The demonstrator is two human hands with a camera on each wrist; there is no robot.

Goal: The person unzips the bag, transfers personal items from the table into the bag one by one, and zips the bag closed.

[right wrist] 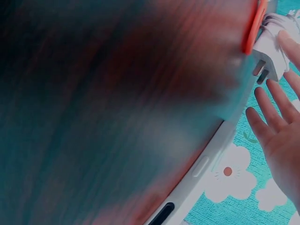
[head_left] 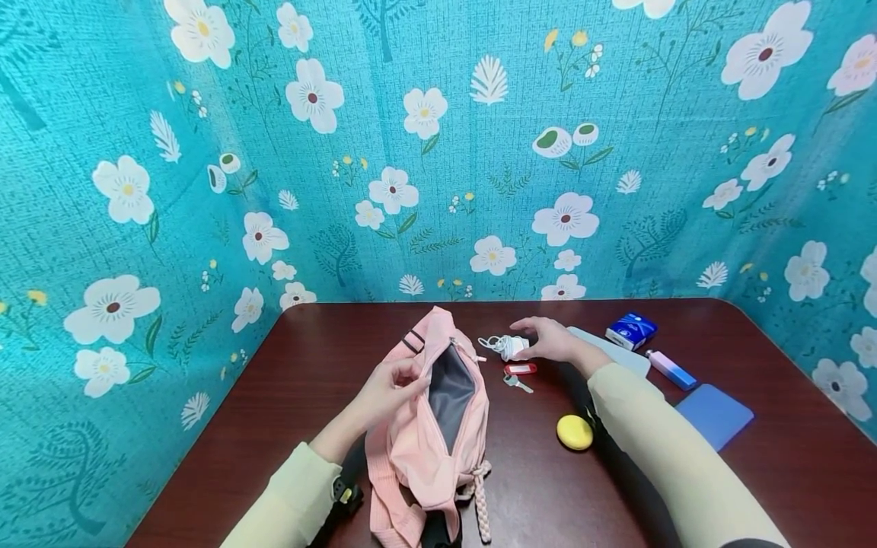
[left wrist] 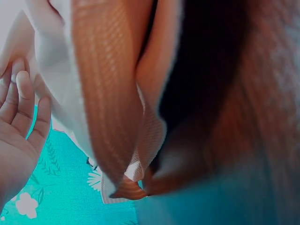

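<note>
A pink sling bag (head_left: 418,449) lies on the table with its zipped opening spread, showing the grey lining (head_left: 452,396). My left hand (head_left: 387,392) pinches the left edge of that opening; in the left wrist view the pink fabric fills the middle. To the right of the bag, my right hand (head_left: 553,340) is at a white charger (head_left: 510,348) with its cable wound round it. The right wrist view shows the fingers extended beside the charger's plug (right wrist: 272,51), with the thumb close to it. Just in front is a key (head_left: 518,383) with a red tag (head_left: 521,369).
A yellow round case (head_left: 575,432) lies beside the right forearm. Farther right are a blue tissue pack (head_left: 632,331), a pale flat device (head_left: 626,358) partly behind the arm, a pink-blue stick-shaped item (head_left: 671,370) and a blue flat item (head_left: 715,415). A flowered curtain (head_left: 425,152) surrounds the table.
</note>
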